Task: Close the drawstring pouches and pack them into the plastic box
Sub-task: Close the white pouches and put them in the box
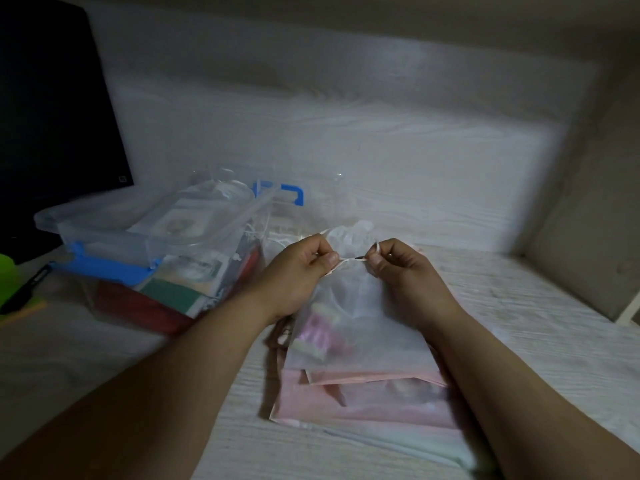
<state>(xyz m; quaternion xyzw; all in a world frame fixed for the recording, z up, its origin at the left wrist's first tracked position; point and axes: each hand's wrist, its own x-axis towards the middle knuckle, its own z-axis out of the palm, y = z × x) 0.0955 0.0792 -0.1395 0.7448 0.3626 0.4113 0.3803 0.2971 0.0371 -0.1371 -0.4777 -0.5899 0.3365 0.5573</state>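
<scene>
L hand [304, 268] & R hand [398, 268] each pinch thin white drawstring [351, 259] of sheer white organza pouch [360, 327], atop pink pouch stack [363, 403].

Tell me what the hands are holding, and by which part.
Left hand and right hand each pinch the drawstring of the white pouch, one either side of its gathered neck.

we are making out only blurred pink shapes inside the sheer white drawstring pouch [360, 341], which is partly hiding the flat pink pouches [363, 407] beneath; the left edge is cutting off the bright green rounded object [6, 271].
</scene>
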